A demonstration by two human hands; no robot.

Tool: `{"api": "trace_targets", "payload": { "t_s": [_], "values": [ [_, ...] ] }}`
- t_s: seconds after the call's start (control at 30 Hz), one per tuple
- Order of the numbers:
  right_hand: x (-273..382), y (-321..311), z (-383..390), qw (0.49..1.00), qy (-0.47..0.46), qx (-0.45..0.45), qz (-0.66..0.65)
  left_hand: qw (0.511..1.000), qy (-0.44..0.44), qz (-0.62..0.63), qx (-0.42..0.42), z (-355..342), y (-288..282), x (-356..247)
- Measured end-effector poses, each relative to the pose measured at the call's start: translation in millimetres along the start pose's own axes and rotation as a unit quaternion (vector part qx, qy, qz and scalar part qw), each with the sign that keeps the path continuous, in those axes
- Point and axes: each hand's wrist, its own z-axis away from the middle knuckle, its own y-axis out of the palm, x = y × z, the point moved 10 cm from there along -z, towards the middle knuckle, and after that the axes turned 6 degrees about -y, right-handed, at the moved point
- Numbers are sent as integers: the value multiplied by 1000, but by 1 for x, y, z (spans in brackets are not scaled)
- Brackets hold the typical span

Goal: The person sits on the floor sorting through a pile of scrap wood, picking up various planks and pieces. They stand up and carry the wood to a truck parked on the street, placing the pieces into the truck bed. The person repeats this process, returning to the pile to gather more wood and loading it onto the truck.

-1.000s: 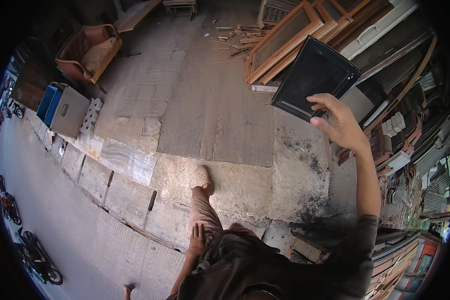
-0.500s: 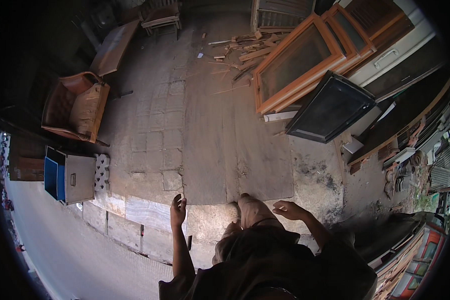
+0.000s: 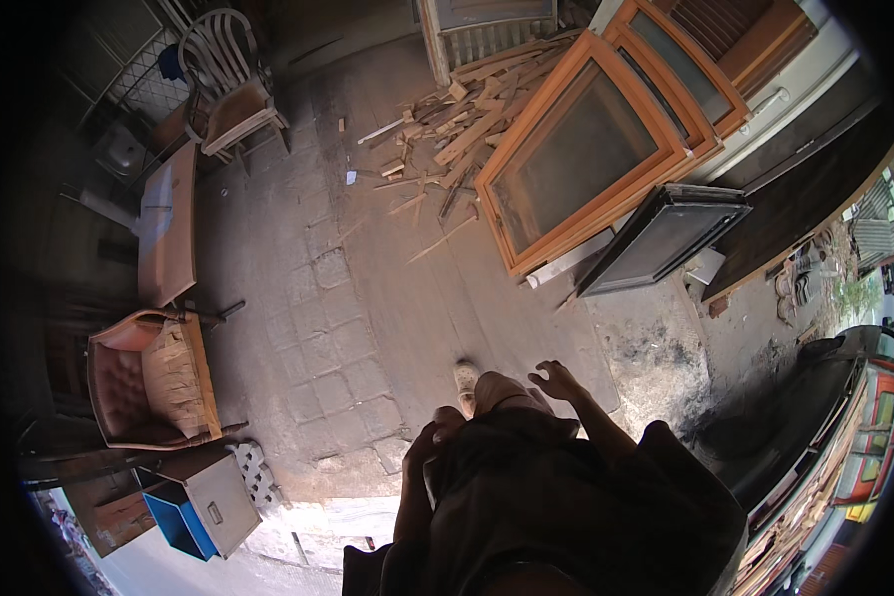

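- The person stands at six o'clock on the paved yard, seen from above, dark shirt filling the bottom of the view.
- The right hand (image 3: 556, 380) hangs free just right of centre, fingers loosely spread and curled, pinching nothing.
- The left hand (image 3: 429, 437) rests low beside the torso at about six o'clock, dark against the shirt; it holds nothing that I can see, though whether its fingers are spread or pressed together I cannot tell.
- One shoe (image 3: 465, 383) shows between the two hands, planted on the stone paving (image 3: 318, 338).
- The dark framed panel (image 3: 663, 236) lies at three o'clock, well apart from the right hand, leaning against the lower edge of the big orange wooden window frame (image 3: 581, 149).
- A heap of broken wooden slats (image 3: 457, 134) is scattered at twelve o'clock, touching the upper corner of the orange frame.
- A wooden chair (image 3: 230, 94) stands at eleven o'clock, with a long wooden table (image 3: 166, 223) just below it.
- A worn pink armchair (image 3: 154, 382) sits at nine o'clock.
- A grey and blue metal cabinet (image 3: 201, 505) lies at seven o'clock near the kerb.
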Motion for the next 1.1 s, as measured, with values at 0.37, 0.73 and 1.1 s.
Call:
{"api": "trace_targets", "payload": {
  "t_s": [0.37, 0.73, 1.1],
  "values": [
    [8, -72, -284, 981, 165, -45, -89, 769, -441, 305, -348, -163, -347, 237],
    [103, -119, -476, 929, 278, -84, -232, 928, -302, 188, -113, -627, -518, 164],
    [68, -186, -724, 875, 394, -146, -240, 995, -90, 21, 38, -1017, -593, -39]
  ]
}}
